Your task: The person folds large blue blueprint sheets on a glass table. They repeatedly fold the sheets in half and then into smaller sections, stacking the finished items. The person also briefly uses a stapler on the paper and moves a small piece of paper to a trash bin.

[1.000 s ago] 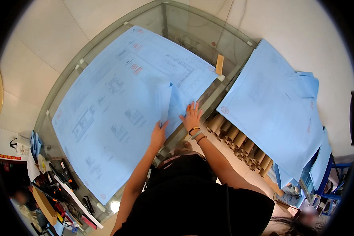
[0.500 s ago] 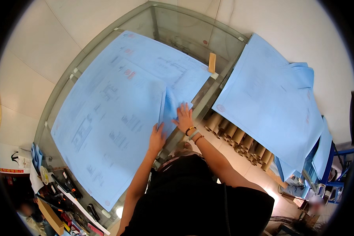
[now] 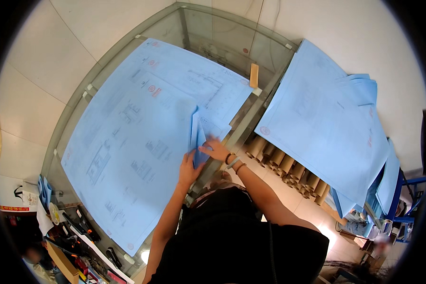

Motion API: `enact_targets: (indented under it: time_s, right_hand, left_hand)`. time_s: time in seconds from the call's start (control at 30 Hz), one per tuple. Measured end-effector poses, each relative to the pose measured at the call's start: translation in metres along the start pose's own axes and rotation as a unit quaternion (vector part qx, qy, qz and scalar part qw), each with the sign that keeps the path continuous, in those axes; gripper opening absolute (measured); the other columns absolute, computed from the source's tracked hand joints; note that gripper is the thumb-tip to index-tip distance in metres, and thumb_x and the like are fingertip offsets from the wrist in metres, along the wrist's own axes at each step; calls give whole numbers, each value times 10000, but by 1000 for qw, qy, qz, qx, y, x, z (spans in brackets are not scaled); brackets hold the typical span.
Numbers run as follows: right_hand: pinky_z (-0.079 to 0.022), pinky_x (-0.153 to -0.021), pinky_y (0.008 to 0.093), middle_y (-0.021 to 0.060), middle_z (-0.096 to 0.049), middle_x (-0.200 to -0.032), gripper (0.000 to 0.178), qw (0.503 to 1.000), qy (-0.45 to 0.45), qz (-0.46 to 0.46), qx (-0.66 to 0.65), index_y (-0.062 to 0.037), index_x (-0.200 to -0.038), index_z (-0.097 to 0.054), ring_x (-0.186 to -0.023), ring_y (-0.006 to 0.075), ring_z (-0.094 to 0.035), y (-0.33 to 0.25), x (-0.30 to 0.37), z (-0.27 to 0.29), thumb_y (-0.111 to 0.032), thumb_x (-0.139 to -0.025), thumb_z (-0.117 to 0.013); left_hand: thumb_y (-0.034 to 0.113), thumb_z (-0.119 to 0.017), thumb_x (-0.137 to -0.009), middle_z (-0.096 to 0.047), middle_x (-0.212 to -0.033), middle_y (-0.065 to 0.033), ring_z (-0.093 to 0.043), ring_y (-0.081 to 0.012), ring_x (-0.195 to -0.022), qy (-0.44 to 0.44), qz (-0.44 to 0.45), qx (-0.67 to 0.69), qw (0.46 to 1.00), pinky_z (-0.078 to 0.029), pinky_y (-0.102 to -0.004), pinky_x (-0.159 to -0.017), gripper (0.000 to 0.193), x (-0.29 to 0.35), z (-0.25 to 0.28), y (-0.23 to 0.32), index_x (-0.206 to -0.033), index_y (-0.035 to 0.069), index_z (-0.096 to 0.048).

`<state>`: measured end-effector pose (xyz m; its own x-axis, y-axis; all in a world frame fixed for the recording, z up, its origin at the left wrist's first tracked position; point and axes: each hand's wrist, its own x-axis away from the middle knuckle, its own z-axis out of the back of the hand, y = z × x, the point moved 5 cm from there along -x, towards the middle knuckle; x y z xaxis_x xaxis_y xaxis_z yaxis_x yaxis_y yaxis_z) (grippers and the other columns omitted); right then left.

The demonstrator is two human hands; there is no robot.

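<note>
A large blue drawing sheet (image 3: 113, 156) with printed plans and red stamps lies on a glass-topped table. Its right edge is bent up into a narrow fold (image 3: 195, 128) that stands partly off the surface. My left hand (image 3: 190, 169) grips the near end of this fold, fingers closed over the paper. On the fold's right side, my right hand (image 3: 216, 150) has its thumb against the paper. Its other fingers are smeared by motion. Another blue sheet (image 3: 222, 94) shows beneath, toward the far right corner of the table.
More blue sheets (image 3: 322, 118) cover a surface to the right, above several brown cardboard tubes (image 3: 288, 163). A tan strip (image 3: 254, 75) sits by the table's right corner. Tools and a cardboard box (image 3: 61, 262) crowd the lower left. The glass table (image 3: 180, 12) meets the wall.
My right hand has moved left and its flat, spread fingers have come in to the fold. The raised fold has tipped and narrowed. My left hand has stayed nearly in place.
</note>
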<state>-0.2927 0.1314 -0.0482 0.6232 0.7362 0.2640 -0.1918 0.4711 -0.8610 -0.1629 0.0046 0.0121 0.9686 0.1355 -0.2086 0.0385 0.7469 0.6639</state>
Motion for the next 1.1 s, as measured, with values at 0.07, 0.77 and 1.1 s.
enact_targets:
  time_s: [0.07, 0.77, 1.1]
  right_hand:
    - [-161, -1110, 572, 178, -264, -1507, 754, 980, -35, 4, -197, 44, -1322, -472, -1411, 373, -165, -18, 4, 4, -527, -846, -602]
    - [-179, -1110, 540, 251, -319, -1454, 727, 863, 260, -80, 425, 5, -1351, -448, -1411, 398, -135, -9, 22, 19, -472, -842, -649]
    - [-205, -1122, 472, 234, -501, -1333, 724, 906, 381, -15, 186, 44, -1311, -485, -1317, 369, -383, -14, 12, 38, -545, -894, -547]
  left_hand:
    - [26, -461, -916, -507, -1212, -296, -534, -500, -1017, 27, 26, 32, 999, -481, -492, -849, 525, 3, 2, -3, -1419, 125, -348]
    - [8, -497, -882, -440, -1271, -334, -503, -485, -1079, -65, 9, -78, 995, -451, -496, -918, 558, 1, -8, -11, -1415, 66, -341]
    - [69, -511, -895, -430, -1289, -340, -512, -507, -1055, 7, 125, 27, 992, -485, -499, -850, 525, -2, -5, -15, -1404, 106, -388]
